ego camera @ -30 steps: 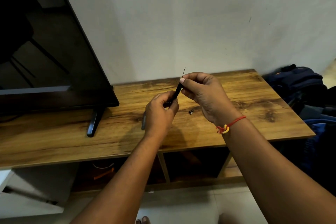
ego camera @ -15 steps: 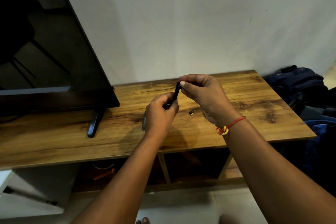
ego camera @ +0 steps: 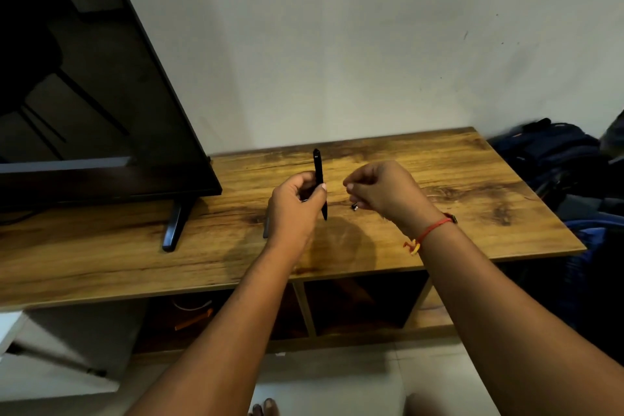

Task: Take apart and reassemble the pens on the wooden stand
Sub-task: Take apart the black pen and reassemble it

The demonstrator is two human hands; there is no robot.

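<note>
- Pen [ego camera: 317, 165], black and nearly upright, sits in the left grip [ego camera: 293, 209], whose fingers curl round its middle, above the desk [ego camera: 472, 213] about midway between the front and back edges.
- Right grip [ego camera: 385, 192] hovers just beside the pen, not touching it, fingers curled; I cannot tell whether it pinches anything.
- Small dark piece [ego camera: 354, 207] lies on the desk under those fingers.
- Grey tube [ego camera: 265, 230] lies on the desk, mostly hidden behind the left grip.

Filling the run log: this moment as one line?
left hand: grips black pen | right hand: apart, curled | small black part: on wooden stand
</note>
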